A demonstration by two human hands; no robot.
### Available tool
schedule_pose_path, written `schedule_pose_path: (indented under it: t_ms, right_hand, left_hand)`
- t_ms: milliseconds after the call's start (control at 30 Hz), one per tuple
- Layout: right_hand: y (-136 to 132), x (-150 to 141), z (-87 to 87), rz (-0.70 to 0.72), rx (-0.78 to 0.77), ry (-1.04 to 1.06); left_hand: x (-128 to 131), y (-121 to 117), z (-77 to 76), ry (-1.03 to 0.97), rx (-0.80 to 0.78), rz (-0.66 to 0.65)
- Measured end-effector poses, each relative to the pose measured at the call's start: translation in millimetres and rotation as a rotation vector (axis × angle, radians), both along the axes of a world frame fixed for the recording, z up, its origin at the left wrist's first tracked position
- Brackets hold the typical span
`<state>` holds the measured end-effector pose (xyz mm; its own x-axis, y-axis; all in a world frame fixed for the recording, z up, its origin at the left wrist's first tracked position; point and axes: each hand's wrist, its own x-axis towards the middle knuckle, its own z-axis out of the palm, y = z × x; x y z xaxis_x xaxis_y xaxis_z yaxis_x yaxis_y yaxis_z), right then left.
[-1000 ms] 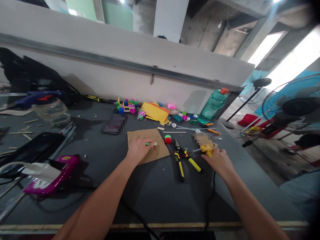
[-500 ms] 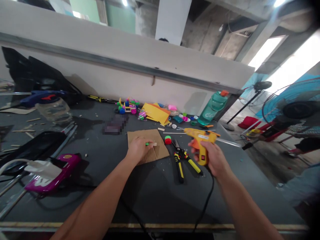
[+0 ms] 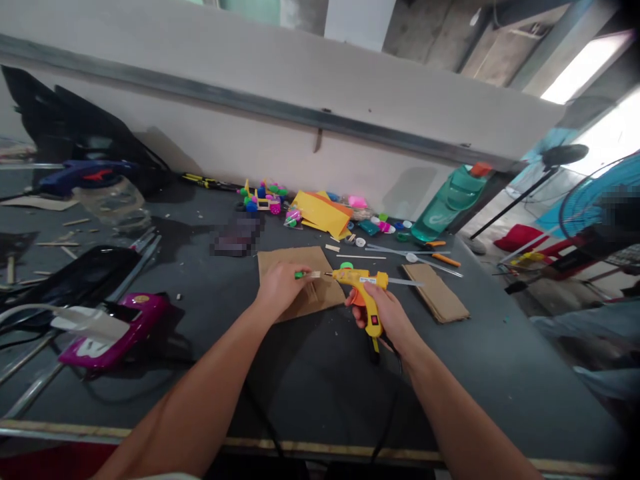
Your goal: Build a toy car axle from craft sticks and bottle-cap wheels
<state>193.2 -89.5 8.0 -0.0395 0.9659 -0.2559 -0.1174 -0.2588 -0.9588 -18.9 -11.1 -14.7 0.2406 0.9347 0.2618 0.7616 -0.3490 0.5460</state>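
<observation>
My left hand (image 3: 280, 290) pinches a small pale piece with a green end (image 3: 311, 275); its exact kind is unclear. Below it lies a square of brown cardboard (image 3: 327, 305), with thin wooden sticks on it. My right hand (image 3: 393, 317) is closed around the grip of a yellow hot glue gun (image 3: 359, 276) with an orange trigger. The gun's nozzle points left, close to the pale end of the piece; I cannot tell whether they touch. A clear glue stick (image 3: 407, 283) sticks out at the back. Behind the gun, a green cap (image 3: 346, 265) and a dark-and-yellow tool handle (image 3: 374, 348) are partly hidden.
Folded cardboard (image 3: 437, 293) lies to the right. Toward the wall are yellow paper (image 3: 320, 212), colourful small parts (image 3: 265, 200) and a teal bottle (image 3: 447, 203). On the left sit a magenta power strip (image 3: 107, 340) and a blue glue gun (image 3: 87, 177). A black cord crosses the front edge.
My right hand has brought the glue gun leftward to the small piece in my left hand, now covering most of the pliers. The folded cardboard has come into sight. The view has tilted down slightly.
</observation>
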Motion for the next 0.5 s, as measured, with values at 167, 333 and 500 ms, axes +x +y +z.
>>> schedule_pose_path:
  t_ms: [167,333,500]
  right_hand:
    - [1.6,-1.4,-0.1,-0.008,-0.007,0.000]
    - [1.0,-0.5,0.3,-0.010,-0.009,0.011]
    - [-1.1,0.3,1.4,-0.065,0.034,0.117]
  left_hand:
    - [0.4,-0.6,-2.4,0.002,0.058,-0.009]
    - [-0.4,-1.4,-2.0,-0.046,0.071,-0.021]
    - [0.2,-3.2,-0.1,-0.142,0.006,-0.022]
